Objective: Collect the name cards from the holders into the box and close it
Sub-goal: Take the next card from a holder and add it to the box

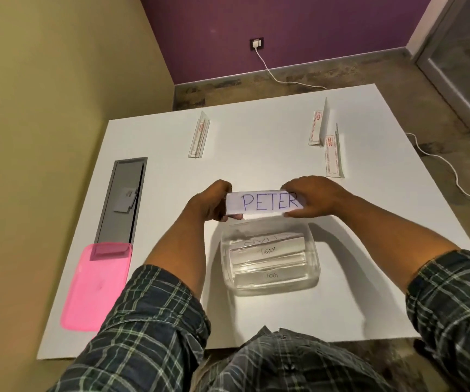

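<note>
Both hands, left and right, pinch the ends of the card marked PETER, each grip clamped on it, above the open box. The box holds what appear to be three cards. The pink lid lies left on the desk; three holders stand beyond.

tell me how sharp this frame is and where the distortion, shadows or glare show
Head view: the handwritten white PETER card reads sharply; the cards inside the clear plastic box are faint behind reflections on its walls; wide-angle distortion splays the white table edges and walls outward; the hands cast soft shadows either side of the box; the translucent pink lid glows, oversaturated.
</note>
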`<state>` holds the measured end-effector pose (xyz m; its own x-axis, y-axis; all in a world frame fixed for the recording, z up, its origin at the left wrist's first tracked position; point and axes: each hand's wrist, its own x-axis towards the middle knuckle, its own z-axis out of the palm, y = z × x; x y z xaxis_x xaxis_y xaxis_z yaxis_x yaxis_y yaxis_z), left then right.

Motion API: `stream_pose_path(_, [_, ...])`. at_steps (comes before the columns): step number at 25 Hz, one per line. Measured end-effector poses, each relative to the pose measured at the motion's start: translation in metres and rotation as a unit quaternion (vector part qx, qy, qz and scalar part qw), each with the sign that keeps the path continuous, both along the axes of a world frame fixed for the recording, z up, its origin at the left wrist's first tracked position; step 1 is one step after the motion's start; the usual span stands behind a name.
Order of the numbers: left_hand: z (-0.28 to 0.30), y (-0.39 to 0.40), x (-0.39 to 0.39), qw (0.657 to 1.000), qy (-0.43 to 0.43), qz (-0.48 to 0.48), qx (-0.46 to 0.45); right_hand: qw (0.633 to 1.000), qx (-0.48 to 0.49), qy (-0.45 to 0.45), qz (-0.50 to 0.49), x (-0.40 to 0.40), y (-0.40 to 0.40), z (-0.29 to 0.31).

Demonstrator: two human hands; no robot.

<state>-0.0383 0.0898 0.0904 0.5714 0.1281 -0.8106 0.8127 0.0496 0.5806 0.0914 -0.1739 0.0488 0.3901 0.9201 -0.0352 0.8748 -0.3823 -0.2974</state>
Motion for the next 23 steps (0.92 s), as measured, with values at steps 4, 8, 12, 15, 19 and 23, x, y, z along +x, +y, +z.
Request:
stream_pose_path(4, [-0.005,-0.005,-0.022,0.973,0.022,-0.165,0.162,0.997,-0.016,0.035,0.074,-0.016,-0.015,-0.007])
stream_pose_path(8, [-0.011,-0.016,-0.027,0.938,0.014,-0.270,0.215,0.993,-0.024,0.051,0.100,-0.034,-0.027,-0.018])
stream_pose_path(12, [-0.015,-0.035,-0.030,0.898,0.037,-0.382,0.214,0.988,-0.048,0.012,0.149,-0.052,-0.033,-0.028])
stream_pose_path(15, [-0.026,-0.045,-0.036,0.849,0.042,-0.463,0.251,0.984,-0.070,-0.008,0.162,-0.065,-0.032,-0.038])
stream_pose_path(19, [-0.041,-0.052,-0.045,0.826,0.036,-0.493,0.271,0.982,-0.104,-0.016,0.160,-0.077,-0.029,-0.049])
stream_pose_path(23, [-0.047,-0.059,-0.054,0.769,0.048,-0.535,0.347,0.982,-0.126,-0.011,0.140,-0.085,-0.028,-0.051])
